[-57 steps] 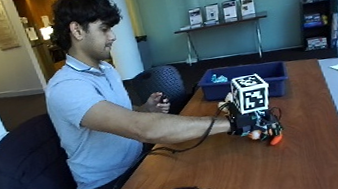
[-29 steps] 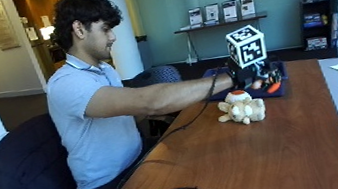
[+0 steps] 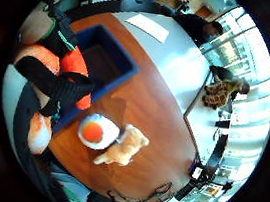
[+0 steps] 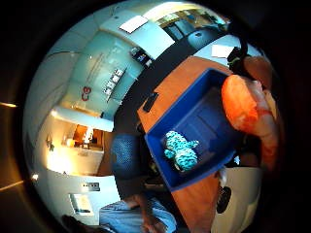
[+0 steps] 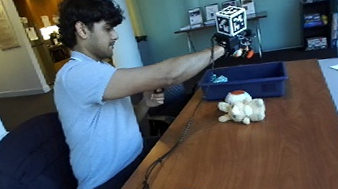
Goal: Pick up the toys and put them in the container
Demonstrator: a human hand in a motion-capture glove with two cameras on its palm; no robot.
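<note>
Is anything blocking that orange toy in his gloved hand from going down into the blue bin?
Nothing visible. The right hand holds the orange toy above the open blue bin, which holds only a teal toy.

Teal toy [image 5: 218, 78] mostly hidden, perhaps; bin [image 5: 245, 81] wall.

The right hand [image 5: 237, 44] has risen from low over the counter [image 5: 260, 162], where it gripped the orange toy [image 5: 248, 53] beside the cream plush toy [image 5: 242, 107]. Now it holds that toy high above the blue container [image 5: 243, 82].
</note>
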